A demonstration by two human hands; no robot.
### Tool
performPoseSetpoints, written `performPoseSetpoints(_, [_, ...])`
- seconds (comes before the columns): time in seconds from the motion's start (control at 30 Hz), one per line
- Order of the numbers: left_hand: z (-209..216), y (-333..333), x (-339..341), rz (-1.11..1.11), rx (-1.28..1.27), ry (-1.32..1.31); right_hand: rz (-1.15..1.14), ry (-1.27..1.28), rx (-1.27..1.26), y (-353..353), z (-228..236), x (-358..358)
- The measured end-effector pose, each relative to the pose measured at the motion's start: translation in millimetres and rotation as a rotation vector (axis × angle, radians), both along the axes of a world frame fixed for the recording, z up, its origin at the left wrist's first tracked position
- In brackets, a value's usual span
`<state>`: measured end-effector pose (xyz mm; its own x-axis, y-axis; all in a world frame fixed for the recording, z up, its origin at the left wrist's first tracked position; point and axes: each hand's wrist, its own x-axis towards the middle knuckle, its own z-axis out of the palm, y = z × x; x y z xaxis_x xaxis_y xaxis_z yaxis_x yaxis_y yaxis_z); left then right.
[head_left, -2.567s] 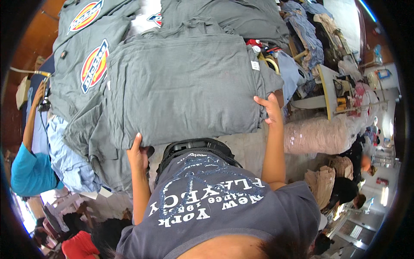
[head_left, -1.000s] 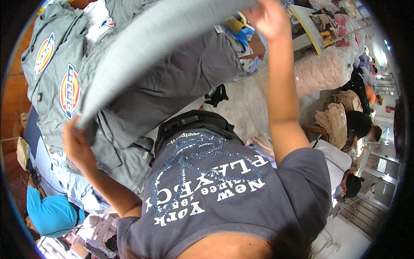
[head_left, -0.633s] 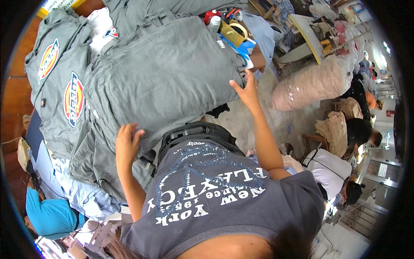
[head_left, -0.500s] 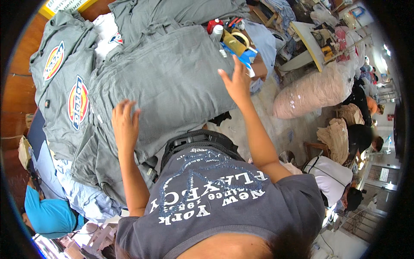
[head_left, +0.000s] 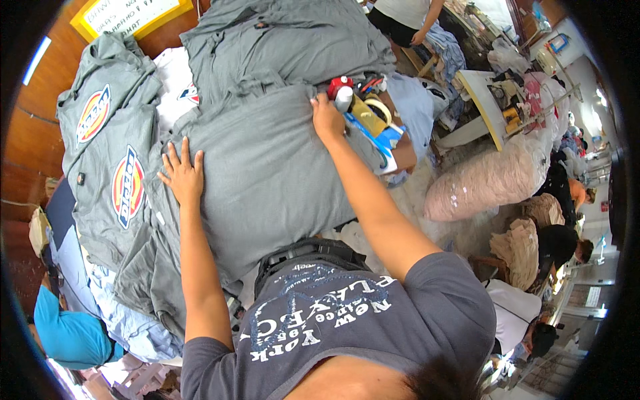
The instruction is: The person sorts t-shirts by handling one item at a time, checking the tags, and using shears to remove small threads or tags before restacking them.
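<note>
A grey T-shirt (head_left: 267, 167) lies spread on top of a pile in front of me, its near edge close to my waist. My left hand (head_left: 183, 175) rests flat on the left part of this shirt, fingers spread. At its far right corner, my right hand (head_left: 328, 121) has its fingers bent together on the cloth edge, apparently pinching it; the fingertips are partly hidden. Just right of that hand are a white-and-red bottle (head_left: 343, 99), a roll of tape (head_left: 379, 112) and a blue packet (head_left: 373, 133).
Grey shirts with a red, yellow and blue print (head_left: 128, 188) lie at the left. More grey cloth (head_left: 287, 43) is heaped at the far side. A large plastic-wrapped bundle (head_left: 480, 180) stands at the right. A person in a blue top (head_left: 70, 330) is at the lower left; another person stands at the far side.
Both hands have come down from above the shirt onto it. My right hand has moved left and away from me to the far corner; my left hand has flattened out.
</note>
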<state>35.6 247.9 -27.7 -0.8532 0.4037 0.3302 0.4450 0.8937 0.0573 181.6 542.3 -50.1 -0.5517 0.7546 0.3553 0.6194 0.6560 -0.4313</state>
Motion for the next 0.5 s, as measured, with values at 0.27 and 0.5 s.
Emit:
performPoseSetpoints(0.27, [5.1,1.3,3.0,0.047,0.002,-0.030,0.466,0.044,-0.386,67.4,104.4,7.7])
performPoseSetpoints(0.5, [6.9,8.8,3.6,0.027,0.007,-0.017,-0.152,0.096,-0.521,266.1,72.3,26.1])
